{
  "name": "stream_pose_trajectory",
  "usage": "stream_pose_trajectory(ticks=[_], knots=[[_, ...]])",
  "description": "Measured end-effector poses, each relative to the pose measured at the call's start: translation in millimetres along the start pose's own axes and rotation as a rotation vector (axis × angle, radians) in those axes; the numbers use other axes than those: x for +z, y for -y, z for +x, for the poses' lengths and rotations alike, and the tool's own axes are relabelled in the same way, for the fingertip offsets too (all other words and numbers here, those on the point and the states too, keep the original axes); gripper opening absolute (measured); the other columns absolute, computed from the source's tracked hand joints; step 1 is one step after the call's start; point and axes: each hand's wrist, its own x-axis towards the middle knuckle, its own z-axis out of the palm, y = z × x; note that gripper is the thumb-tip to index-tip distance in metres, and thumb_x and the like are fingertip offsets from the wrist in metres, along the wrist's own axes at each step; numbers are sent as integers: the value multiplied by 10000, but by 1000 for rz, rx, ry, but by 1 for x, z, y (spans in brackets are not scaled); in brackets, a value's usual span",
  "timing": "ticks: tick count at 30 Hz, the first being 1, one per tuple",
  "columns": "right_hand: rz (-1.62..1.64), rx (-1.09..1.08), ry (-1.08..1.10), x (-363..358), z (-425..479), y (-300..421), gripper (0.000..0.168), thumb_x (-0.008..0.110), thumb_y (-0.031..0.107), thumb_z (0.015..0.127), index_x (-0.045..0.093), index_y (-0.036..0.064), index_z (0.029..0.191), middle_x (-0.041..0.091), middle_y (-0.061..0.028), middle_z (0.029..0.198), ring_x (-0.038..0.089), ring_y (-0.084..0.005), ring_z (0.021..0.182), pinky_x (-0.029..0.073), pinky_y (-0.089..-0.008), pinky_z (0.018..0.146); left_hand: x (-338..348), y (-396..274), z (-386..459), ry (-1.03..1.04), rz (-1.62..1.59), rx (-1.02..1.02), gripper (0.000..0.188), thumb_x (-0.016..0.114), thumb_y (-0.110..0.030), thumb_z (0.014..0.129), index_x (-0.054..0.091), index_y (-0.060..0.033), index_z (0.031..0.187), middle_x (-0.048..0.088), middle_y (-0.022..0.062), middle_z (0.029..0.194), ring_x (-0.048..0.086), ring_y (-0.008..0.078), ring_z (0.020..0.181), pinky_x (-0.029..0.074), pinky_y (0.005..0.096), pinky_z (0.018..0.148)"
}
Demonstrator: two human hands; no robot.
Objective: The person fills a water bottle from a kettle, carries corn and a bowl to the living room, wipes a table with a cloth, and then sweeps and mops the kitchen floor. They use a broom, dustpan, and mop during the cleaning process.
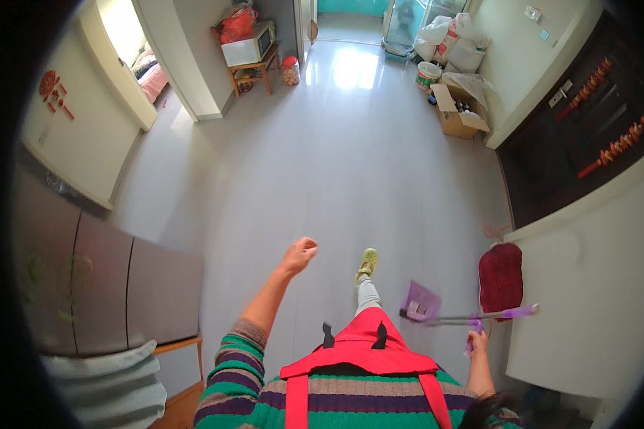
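Observation:
My left hand is held out over the floor in front of me, fingers curled into a loose fist with nothing visible in it. On the right, my right hand grips the purple handle of a long-handled dustpan and broom set. Its translucent purple dustpan hangs to the left of that hand, with some pale bits seen in it. Two grey poles run sideways, ending in a purple grip at the right. The broom's bristles cannot be made out clearly.
Grey floor stretches ahead. A dark red mat lies by the right wall near a dark door. An open cardboard box and white sacks stand ahead right. A microwave rests on a wooden chair ahead left. A grey cabinet is at left.

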Motion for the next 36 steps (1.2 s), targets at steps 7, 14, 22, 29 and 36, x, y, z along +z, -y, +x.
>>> stream_pose_trajectory(ticks=[7,14,22,29,36], knots=[[243,-112,105,200,91,305,281,592,47,739,554,71,1016,545,6,748,503,-89,613,426,-220,542,80,-164,248,385,-354,-11,412,554,-284,863,442,-44,1179,569,96,1000,558,160,857,471,319,730],[199,-367,519,464,88,555,418,507,111,830,427,24,1231,543,-7,872,515,-80,757,436,-221,692,63,-334,431,662,-508,-301,726,582,-380,840,196,-74,1374,560,110,1027,551,195,922,466,355,775],[-127,-420,801,649,204,739,408,462,151,891,391,27,1274,559,-59,1055,563,-131,872,457,-252,733,-21,-330,697,514,-476,26,641,519,-197,837,200,-20,1363,564,123,866,571,160,719,485,291,586],[263,159,1078,745,328,932,431,412,365,936,445,81,1259,627,-152,954,627,-198,792,523,-304,668,-175,-391,884,290,228,308,543,523,-153,806,325,0,1288,596,239,838,613,358,708,488,423,619],[769,929,1228,962,453,1087,327,471,94,901,442,99,1227,529,-129,882,551,-108,651,484,-195,521,-250,-406,1101,194,660,362,447,438,-109,849,350,-19,1277,606,195,879,619,365,742,503,459,611]])
